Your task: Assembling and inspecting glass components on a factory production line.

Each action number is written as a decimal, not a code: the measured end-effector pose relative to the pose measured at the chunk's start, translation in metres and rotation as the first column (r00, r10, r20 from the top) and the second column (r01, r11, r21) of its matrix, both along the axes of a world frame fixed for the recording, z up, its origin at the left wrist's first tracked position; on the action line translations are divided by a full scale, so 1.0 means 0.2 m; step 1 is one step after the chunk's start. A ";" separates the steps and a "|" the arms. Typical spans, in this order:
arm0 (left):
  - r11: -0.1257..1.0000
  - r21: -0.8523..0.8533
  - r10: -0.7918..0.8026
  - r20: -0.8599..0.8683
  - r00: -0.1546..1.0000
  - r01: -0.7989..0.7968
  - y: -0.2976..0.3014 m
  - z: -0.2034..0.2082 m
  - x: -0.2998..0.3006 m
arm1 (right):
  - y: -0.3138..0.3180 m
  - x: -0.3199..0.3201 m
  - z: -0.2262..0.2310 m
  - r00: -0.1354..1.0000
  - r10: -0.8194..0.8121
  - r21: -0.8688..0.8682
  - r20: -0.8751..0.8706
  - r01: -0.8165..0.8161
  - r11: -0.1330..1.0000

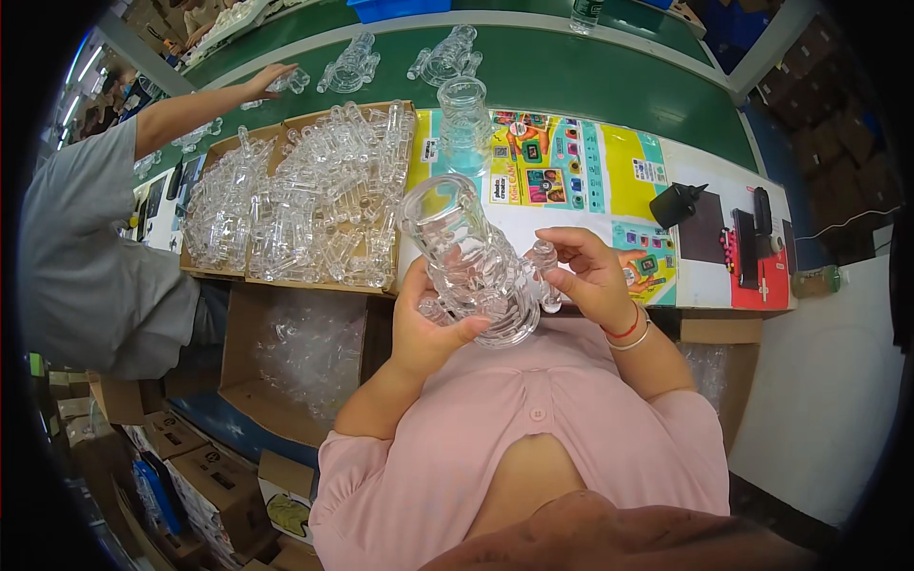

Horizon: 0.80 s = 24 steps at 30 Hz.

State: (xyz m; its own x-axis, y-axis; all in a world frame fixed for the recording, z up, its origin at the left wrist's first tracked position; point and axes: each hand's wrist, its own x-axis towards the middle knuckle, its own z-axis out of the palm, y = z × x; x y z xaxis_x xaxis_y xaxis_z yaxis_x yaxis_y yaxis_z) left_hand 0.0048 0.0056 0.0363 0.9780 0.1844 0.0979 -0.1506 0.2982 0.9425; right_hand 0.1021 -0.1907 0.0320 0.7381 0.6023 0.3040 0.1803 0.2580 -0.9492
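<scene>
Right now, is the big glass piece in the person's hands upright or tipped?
Tipped: the glass piece leans left, its rim left of its base, while the left hand holds it.

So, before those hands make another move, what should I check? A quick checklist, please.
1. Left hand supporting the clear vessel: ok, gripping its lower part.
2. Right hand on the small clear piece at the vessel's side: ok, held between thumb and fingers.
3. Piece firmly joined to the vessel: cannot tell; the clear shapes overlap.
4. Vessel upright: not ok; it is tilted.
5. Second vessel standing upright: ok, on the table.
6. Co-worker's hand out of the way: ok, far left.
</scene>
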 end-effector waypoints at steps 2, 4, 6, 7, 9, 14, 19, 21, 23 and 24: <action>1.000 0.027 0.004 0.004 1.000 -0.004 0.00 0.00 -0.01 | 0.00 -0.01 0.02 0.992 -0.061 -0.019 0.111 0.063 0.998; 0.999 0.028 -0.028 -0.006 1.000 0.029 0.00 0.00 -0.01 | -0.02 -0.01 0.04 0.924 -0.079 -0.137 0.375 0.139 0.981; 0.999 0.018 -0.048 -0.001 0.999 0.048 0.00 0.01 0.00 | -0.03 -0.03 0.06 0.909 -0.101 -0.148 0.405 0.174 0.974; 0.998 0.009 -0.064 0.003 0.998 0.064 0.00 0.02 0.00 | -0.03 -0.04 0.07 0.893 -0.119 -0.158 0.434 0.206 0.966; 0.996 -0.023 -0.087 0.023 0.996 0.087 0.01 -0.01 0.00 | -0.06 -0.06 0.09 0.905 -0.089 -0.226 0.415 0.197 0.954; 0.976 -0.132 -0.158 0.103 0.982 0.171 0.01 0.02 0.00 | -0.04 0.02 0.16 0.992 -0.023 0.094 0.124 0.011 0.996; 0.765 0.621 -0.520 0.438 0.733 0.171 -0.01 -0.01 0.00 | -0.03 -0.13 0.21 0.951 0.184 -0.022 0.249 -0.184 0.983; 0.722 0.682 -0.553 0.472 0.687 0.113 -0.05 0.03 -0.06 | -0.10 -0.20 0.19 0.887 0.273 -0.107 0.371 -0.251 0.962; 0.687 0.724 -0.587 0.497 0.639 0.068 -0.10 0.03 -0.14 | -0.13 -0.25 0.18 0.832 0.319 -0.077 0.453 -0.320 0.944; 0.707 0.705 -0.568 0.516 0.641 0.058 -0.11 0.01 -0.17 | -0.14 -0.27 0.18 0.843 0.327 -0.043 0.427 -0.342 0.939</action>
State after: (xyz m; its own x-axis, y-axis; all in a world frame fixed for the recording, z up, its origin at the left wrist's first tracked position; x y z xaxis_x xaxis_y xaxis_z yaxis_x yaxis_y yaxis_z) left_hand -0.0298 -0.0159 0.0382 0.5632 -0.4660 0.6824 -0.8001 -0.1014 0.5912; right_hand 0.0480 -0.2183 0.0673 0.2904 0.7736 0.5632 0.4573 0.4048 -0.7918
